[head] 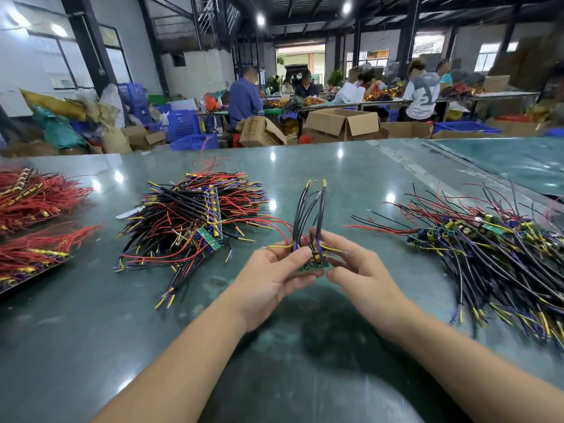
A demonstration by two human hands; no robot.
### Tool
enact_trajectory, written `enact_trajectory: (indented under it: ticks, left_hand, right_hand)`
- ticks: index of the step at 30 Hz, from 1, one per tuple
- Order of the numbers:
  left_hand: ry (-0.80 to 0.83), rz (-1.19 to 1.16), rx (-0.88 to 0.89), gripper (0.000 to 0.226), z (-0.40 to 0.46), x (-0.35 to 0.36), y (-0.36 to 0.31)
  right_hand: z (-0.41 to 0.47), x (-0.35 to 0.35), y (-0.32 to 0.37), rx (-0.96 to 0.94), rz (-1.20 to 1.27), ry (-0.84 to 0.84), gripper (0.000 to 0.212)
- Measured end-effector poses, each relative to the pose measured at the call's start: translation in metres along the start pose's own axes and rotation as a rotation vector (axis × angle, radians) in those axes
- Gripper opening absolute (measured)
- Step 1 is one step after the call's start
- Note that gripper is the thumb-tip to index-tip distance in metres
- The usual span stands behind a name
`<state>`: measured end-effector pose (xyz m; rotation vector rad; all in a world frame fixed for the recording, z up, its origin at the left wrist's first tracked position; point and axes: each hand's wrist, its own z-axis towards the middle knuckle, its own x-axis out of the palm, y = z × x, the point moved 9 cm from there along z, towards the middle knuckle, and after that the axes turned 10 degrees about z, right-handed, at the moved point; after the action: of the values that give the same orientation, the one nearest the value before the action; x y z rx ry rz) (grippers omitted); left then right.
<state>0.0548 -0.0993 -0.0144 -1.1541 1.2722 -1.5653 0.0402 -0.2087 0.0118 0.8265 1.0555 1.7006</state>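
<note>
As left hand (271, 277), right hand (358, 270) pinch board (309, 267), box (324, 129) contents hidden.

Centre: green circuit board (309, 267), largely hidden behind the fingers of the left grip (271, 279) and right grip (357, 270); its components are too small to tell. Left: red wire bundles (33, 196), cut off by the picture's edge. Right: black wire pile (500, 261), likewise cut off. Background: orange goods (308, 100) on the far tabletop (338, 105), too small to identify.

I see bright ceiling lamps (346, 7) glaring off the glossy green table (351, 166); edges bend; background workers blur softly.
</note>
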Motion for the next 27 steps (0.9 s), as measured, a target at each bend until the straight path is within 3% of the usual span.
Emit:
enact_trajectory:
  ticks: [2,4,11,19,25,27]
  left_hand:
    - [-0.015,0.023,0.005,0.015,0.0,0.001,-0.001]
    - [-0.034,0.028,0.017,0.009,0.0,0.0,-0.001]
    - [-0.03,-0.04,0.018,0.016,0.0,0.0,-0.003]
    - [-0.025,0.056,-0.002,0.022,-0.001,-0.002,0.001]
    - [-0.035,0.121,0.07,0.024,-0.002,-0.001,-0.004]
    - [-0.043,0.112,0.077,0.024,-0.002,-0.001,-0.004]
  right_hand:
    - [0.001,-0.012,0.0,0.009,0.0,-0.115,0.056]
    - [0.001,-0.021,-0.003,0.041,0.024,-0.179,0.04]
    - [0.001,-0.021,-0.008,0.086,0.083,-0.148,0.012]
    - [0.001,-0.017,-0.019,0.17,0.31,-0.146,0.03]
    - [-0.002,-0.016,-0.023,0.25,0.306,-0.103,0.031]
    - [-0.004,-0.016,-0.024,0.259,0.309,-0.104,0.022]
